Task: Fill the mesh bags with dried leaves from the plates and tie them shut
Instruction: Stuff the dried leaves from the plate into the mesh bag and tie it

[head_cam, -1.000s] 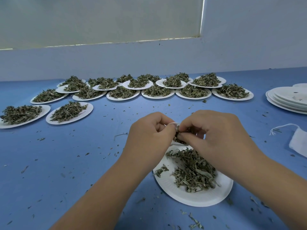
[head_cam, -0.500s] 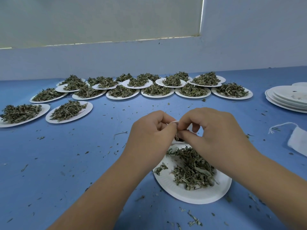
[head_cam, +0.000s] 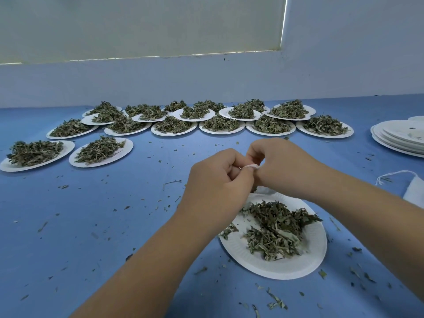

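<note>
Plain packing workroom, long blue counter (head_cam: 91, 226), rows of leaf-heaped paper plates (head_cam: 174, 131), bare pale wall (head_cam: 206, 81), stacked empty plates (head_cam: 399, 138)

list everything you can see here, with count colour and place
heaped plates: well over a dozen, white with green-brown dried leaves, rows across the far table
near plate: one, white, part-full of leaves, below the hands
empty plates: one stack, white, right edge
mesh bag: one, white, pinched between both hands
spare bag: one, white with string, right edge
leaf crumbs: many, green, scattered over the table
table: one, blue
left hand, right hand: two, bare, above the near plate
</note>
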Demonstrator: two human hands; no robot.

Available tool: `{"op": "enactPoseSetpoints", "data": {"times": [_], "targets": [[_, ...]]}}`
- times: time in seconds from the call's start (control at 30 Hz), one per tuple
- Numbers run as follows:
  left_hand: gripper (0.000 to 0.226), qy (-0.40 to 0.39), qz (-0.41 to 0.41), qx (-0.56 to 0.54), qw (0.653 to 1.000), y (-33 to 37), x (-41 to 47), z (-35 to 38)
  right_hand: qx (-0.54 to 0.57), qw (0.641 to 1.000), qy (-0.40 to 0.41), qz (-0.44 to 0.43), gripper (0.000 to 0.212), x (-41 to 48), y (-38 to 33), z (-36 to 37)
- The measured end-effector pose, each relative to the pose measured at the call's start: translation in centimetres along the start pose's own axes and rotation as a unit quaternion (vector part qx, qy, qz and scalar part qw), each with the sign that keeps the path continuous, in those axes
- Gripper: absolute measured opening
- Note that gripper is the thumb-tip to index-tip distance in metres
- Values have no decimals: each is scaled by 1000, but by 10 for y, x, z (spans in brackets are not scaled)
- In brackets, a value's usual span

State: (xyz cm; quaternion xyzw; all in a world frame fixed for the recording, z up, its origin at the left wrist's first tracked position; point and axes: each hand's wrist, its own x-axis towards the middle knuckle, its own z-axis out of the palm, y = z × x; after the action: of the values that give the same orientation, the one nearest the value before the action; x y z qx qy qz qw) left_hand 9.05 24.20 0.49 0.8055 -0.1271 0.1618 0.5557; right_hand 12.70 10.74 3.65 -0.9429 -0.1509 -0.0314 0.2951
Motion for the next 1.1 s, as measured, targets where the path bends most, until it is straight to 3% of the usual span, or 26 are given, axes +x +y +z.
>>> {"op": "enactPoseSetpoints", "data": {"times": [0.1, 0.2, 0.27, 0.4, 0.47, 0.57, 0.8, 0.97, 1.1], "targets": [[15, 22, 2, 3, 1000, -1, 2, -4, 10, 1000, -5, -29, 3, 2, 0, -5], [17, 45, 2, 5, 999, -2, 4, -8, 110, 989, -93, -42, 11, -3, 0, -22], [17, 45, 3, 6, 999, -2, 4, -8, 102, 984, -137, -50, 19, -5, -1, -29], [17, 35, 11, 10, 999, 0, 0, -1, -55, 995, -50, -72, 13, 7, -6, -12], [18, 37, 20, 24, 999, 1, -1, 1, -97, 992, -32, -74, 23, 11, -6, 0], [18, 45, 38, 55, 997, 0, 0, -1, -32, 996, -21, -75, 9, 11, 2, 0], [16, 94, 94, 123, 984, -3, 6, -17, 111, 988, 23, -103, 24, -22, 34, -21], [14, 101, 119, 188, 970, -8, 7, -18, 38, 992, -42, -112, 26, -44, 52, -19], [16, 98, 110, 207, 967, -13, 8, -14, -25, 990, -61, -126, 50, -50, 53, -15]]}}
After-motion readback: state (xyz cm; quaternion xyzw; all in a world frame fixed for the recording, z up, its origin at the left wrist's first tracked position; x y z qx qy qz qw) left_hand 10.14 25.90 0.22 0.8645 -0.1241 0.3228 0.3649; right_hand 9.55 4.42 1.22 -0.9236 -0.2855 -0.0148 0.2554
